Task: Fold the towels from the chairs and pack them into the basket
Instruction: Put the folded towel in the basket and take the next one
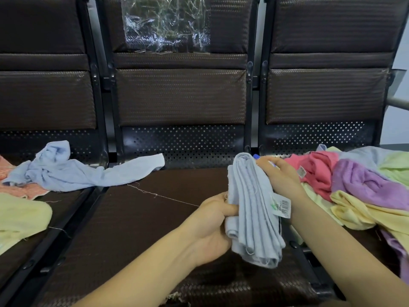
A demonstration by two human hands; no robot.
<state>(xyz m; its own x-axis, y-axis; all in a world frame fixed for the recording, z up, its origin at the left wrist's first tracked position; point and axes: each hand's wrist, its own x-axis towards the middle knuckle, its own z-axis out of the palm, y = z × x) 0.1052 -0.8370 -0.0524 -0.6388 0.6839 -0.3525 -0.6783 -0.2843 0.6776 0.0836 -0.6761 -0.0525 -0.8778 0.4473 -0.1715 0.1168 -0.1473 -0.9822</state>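
Note:
A light blue towel (252,209), folded into a narrow stack of layers, is held above the middle chair seat (137,218). My left hand (212,220) grips its lower left edge, thumb on the layers. My right hand (278,178) holds its upper right side, and a barcode tag hangs by the wrist. An unfolded light blue towel (73,171) lies crumpled across the left and middle seats. On the right seat sits a heap of pink (316,171), purple (365,185), yellow (358,213) and pale green (396,167) towels. No basket is in view.
A yellow towel (20,216) and an orange one (28,189) lie on the left seat. Clear plastic wrap (166,25) hangs on the middle chair's backrest. Dark chair backs stand close ahead. A loose thread (159,196) crosses the middle seat.

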